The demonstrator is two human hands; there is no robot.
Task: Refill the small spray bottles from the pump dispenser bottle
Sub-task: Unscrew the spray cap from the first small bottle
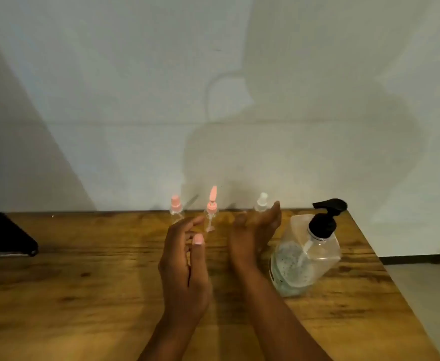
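The pump dispenser bottle (306, 259) is showing clear plastic under a black pump head (327, 213). Two small spray bottles are wearing pink caps (175, 201), a third a white one (262, 199). The worktop (83, 282) is showing streaky brown wood grain.

On the wooden table (83, 282), the pump dispenser bottle (304, 259) stands at the right. Just left of it the right hand (252, 235) hovers with fingers straight, then the left hand (185, 264), likewise relaxed. Beyond them, by the wall, stand three small spray bottles (210, 212).
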